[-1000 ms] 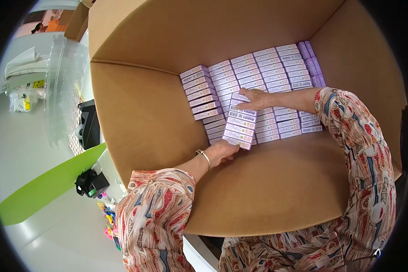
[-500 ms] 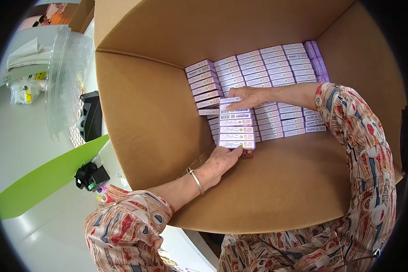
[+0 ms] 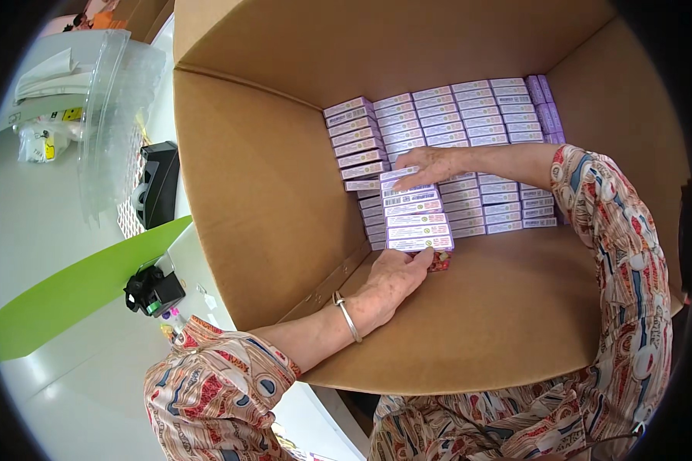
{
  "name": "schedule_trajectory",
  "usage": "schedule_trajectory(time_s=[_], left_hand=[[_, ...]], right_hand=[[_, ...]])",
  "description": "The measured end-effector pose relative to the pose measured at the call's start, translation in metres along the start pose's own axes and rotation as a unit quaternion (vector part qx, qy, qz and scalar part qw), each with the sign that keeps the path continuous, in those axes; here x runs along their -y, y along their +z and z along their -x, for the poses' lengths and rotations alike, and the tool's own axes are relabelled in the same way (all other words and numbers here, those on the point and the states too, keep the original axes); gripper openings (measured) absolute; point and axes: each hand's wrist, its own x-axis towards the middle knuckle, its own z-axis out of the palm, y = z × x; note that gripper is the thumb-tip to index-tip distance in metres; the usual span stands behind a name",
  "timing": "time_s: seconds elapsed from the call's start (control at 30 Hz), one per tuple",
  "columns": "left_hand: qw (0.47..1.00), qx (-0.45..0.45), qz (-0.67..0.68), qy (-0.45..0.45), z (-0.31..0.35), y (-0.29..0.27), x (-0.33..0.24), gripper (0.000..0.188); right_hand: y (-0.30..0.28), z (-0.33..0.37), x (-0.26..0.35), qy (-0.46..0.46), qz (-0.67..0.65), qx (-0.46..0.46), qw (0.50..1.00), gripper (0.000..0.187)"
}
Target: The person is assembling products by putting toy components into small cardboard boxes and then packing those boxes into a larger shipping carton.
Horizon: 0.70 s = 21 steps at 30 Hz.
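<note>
Between my two hands is a row of small white and purple boxes (image 3: pixel 414 220), pressed together as one block inside a large cardboard carton (image 3: pixel 446 323). My left hand (image 3: pixel 396 280) grips the near end, its fingers partly hidden beneath. At the far end, my right hand (image 3: pixel 430 165) is closed over the last box. Under and beyond the block, stacked boxes of the same kind (image 3: pixel 480 123) stand in several columns. A separate column (image 3: pixel 355 138) lines the left side, its nearest box sitting askew. Purple sides of more boxes (image 3: pixel 544 107) show at the right end.
High carton walls surround my forearms, with the left wall (image 3: pixel 261 184) close to my left arm. Outside, to the left, a black tape dispenser (image 3: pixel 155 184), clear plastic sheets (image 3: pixel 104 131), a small black device (image 3: pixel 155 290) and a plastic bag (image 3: pixel 42 142) lie on a white table (image 3: pixel 77 399).
The held block and both hands have shifted slightly right in the view. The carton and table items have also shifted a little, as the view moved. Both hands keep their grip.
</note>
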Motion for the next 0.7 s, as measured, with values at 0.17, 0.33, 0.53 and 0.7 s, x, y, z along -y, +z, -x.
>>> schedule_trajectory(time_s=[0.17, 0.33, 0.53, 0.7], left_hand=[[0.993, -0.092, 0.026, 0.065, 0.001, 0.001, 0.009, 0.052], [0.998, -0.062, -0.003, -0.013, -0.001, -0.009, -0.001, 0.046], [0.991, -0.105, -0.085, -0.001, -0.045, -0.014, 0.031, 0.054], [0.986, -0.126, -0.106, -0.016, -0.052, -0.015, 0.029, 0.055]], right_hand=[[0.017, -0.022, -0.021, 0.043, -0.022, 0.06, 0.997, 0.061], [0.029, -0.04, -0.018, -0.031, 0.011, 0.038, 0.999, 0.061], [0.034, -0.053, -0.007, -0.031, 0.136, -0.071, 0.988, 0.072], [0.046, -0.064, -0.019, -0.078, 0.183, -0.144, 0.969, 0.042]])
